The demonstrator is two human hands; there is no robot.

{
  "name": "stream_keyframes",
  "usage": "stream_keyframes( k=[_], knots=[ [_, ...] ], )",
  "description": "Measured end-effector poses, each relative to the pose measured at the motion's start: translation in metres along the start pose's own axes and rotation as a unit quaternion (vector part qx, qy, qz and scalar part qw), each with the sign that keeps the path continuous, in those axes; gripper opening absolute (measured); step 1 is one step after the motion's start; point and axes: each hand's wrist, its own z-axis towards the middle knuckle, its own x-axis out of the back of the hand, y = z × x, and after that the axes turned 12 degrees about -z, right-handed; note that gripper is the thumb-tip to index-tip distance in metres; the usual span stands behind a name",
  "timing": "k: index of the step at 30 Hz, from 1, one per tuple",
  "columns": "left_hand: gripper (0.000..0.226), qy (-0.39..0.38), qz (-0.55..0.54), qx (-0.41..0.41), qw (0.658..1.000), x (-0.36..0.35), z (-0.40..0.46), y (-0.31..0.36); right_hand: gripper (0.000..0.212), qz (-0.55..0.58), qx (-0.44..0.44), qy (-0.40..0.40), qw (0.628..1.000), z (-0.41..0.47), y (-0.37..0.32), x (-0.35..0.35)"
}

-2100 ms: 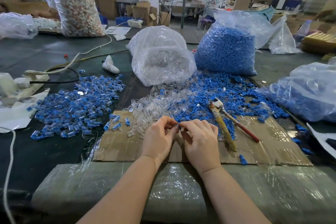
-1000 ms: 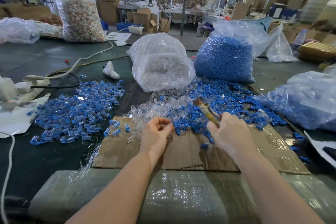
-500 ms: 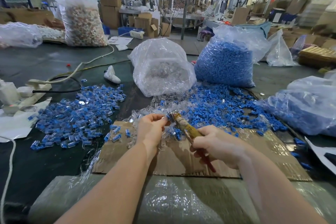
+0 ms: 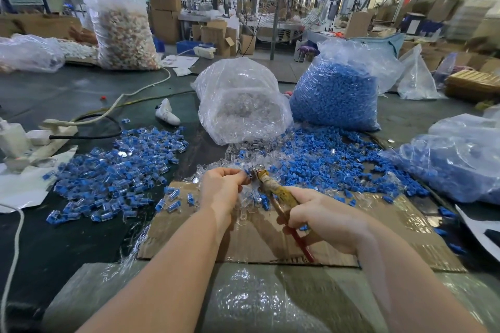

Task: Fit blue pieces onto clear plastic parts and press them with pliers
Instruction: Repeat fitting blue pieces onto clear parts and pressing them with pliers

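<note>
Left hand [image 4: 220, 186] pinches a small blue piece [image 4: 246, 171]; right hand [image 4: 322, 217] grips the pliers [image 4: 273, 188] closing on it.

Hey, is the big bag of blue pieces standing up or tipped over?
Standing up. The bag of blue pieces sits upright on the table, packed nearly full, its open top bunched above.

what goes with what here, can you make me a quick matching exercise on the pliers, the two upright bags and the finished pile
Things:
1. pliers
2. clear bag
3. blue bag
4. finished pile

Places:
A. far right of centre, behind the loose blue pieces
B. left of the cardboard
C. in the right hand
D. centre, behind the hands

Pairs: 1-C, 2-D, 3-A, 4-B
</note>
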Motion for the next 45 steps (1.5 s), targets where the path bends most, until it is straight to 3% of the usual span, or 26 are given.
stream_keyframes(
  k=[12, 23, 33, 45],
  knots=[
    [0.008, -0.009, 0.002, 0.022, 1.0, 0.0033, 0.0031, -0.0003, 0.035, -0.033, 0.015, -0.007, 0.999, -0.0002, -0.0037, -0.0028],
    [0.013, -0.015, -0.001, 0.009, 1.0, -0.002, 0.0004, -0.0063, 0.029, -0.117, 0.025, 0.038, 0.992, -0.0002, 0.0023, -0.0072],
    [0.005, -0.013, 0.009, 0.018, 1.0, -0.0001, 0.0009, -0.0037, 0.026, -0.04, -0.012, 0.013, 0.999, -0.0007, 0.0019, -0.0047],
    [0.009, -0.023, 0.02, 0.033, 0.999, -0.0018, 0.0006, -0.0023, 0.033, -0.075, -0.014, 0.013, 0.997, -0.001, 0.0017, -0.0033]
  ],
)
